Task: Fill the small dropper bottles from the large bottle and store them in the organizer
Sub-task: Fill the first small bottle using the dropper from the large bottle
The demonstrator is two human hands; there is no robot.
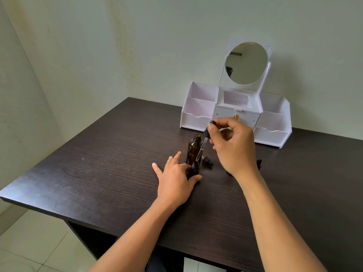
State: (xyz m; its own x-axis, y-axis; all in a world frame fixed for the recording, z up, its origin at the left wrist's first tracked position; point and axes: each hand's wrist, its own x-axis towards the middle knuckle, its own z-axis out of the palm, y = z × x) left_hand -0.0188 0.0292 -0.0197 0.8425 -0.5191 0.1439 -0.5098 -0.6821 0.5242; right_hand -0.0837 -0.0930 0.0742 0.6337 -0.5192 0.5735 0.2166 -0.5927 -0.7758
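A: Where is the small dropper bottle [194, 169]?

B: It stands upright on the dark bench [98, 173]. The left hand [176, 179] holds it between thumb and first finger, and the other fingers lie spread on the wood.

A: And the right hand [233, 146]?

B: It pinches the black bulb of a glass dropper [201, 149]. The dropper is tilted, and its tip is just above the small bottle's mouth.

A: The large bottle [194, 148]?

B: It is brown and open, upright just behind the small one. A cap [207, 160] lies beside it on the right.

A: And the organizer [198, 120]?

B: It is white, at the far side of the bench near the wall, and carries a round mirror [246, 62]. I see no bottles in the compartments that show.
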